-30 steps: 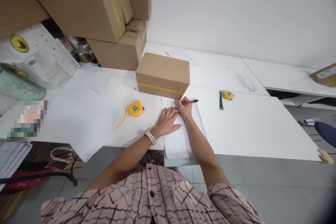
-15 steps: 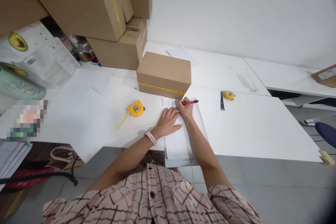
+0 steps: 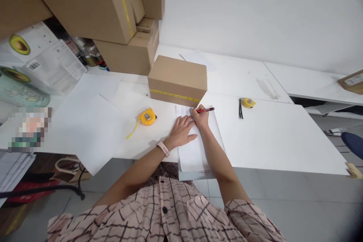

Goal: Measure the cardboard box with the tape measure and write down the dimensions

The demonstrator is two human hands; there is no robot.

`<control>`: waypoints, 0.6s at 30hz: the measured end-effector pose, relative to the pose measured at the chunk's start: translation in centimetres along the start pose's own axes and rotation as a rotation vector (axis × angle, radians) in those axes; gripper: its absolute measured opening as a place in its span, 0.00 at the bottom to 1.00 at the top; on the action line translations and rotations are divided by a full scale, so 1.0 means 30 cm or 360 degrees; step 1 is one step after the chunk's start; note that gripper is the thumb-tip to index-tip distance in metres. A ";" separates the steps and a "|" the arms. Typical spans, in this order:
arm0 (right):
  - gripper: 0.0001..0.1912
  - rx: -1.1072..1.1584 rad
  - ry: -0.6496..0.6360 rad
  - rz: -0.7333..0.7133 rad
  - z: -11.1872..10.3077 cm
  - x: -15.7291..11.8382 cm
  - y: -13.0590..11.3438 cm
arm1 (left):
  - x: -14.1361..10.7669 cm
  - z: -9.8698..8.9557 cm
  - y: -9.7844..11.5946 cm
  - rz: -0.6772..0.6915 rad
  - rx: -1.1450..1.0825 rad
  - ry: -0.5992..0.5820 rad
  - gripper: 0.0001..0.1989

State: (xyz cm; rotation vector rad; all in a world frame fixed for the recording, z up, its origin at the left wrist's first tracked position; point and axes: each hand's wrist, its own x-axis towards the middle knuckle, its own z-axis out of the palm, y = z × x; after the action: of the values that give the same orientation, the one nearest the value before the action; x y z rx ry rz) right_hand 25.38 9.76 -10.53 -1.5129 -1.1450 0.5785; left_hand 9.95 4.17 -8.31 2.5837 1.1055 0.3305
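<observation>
Between the fingers of my right hand (image 3: 200, 118) is a red and black pen (image 3: 206, 110), its tip hidden by the hand. That hand rests near the top of a white sheet of paper (image 3: 193, 157), which has printing along its upper edge. My left hand (image 3: 181, 130) lies flat on the same sheet with fingers spread, close beside the right. Just behind the paper stands a closed cardboard box (image 3: 178, 79) with a yellow measuring strip along its front. A yellow tape measure (image 3: 147, 116), a short length of its blade out, lies left of my hands.
A second yellow tape measure (image 3: 247, 103) with a black strap lies to the right on the white table (image 3: 263, 136). Large cardboard boxes (image 3: 124, 56) are stacked at the back left. Loose white sheets (image 3: 87, 124) overhang the front edge. A wooden piece (image 3: 353, 170) sits at the right corner.
The view has shifted very slightly. Both hands stay in place on the paper, and the pen is still in my right hand.
</observation>
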 end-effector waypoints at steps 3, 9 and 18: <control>0.11 0.0032 0.0029 0.0028 -0.002 -0.001 -0.005 | 0.000 -0.003 0.001 -0.0001 0.0004 -0.0016 0.28; 0.12 0.0003 0.0038 0.0013 -0.003 -0.002 -0.014 | -0.001 -0.004 0.002 -0.0001 -0.0015 -0.0014 0.27; 0.12 -0.0017 0.0019 0.0051 -0.002 -0.003 -0.015 | -0.001 0.001 -0.001 -0.0006 -0.0045 0.0004 0.27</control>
State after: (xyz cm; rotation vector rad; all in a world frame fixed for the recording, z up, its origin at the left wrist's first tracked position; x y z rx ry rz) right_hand 25.23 9.63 -10.13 -1.5441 -1.1179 0.5850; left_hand 9.92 4.16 -8.36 2.5569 1.0990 0.3463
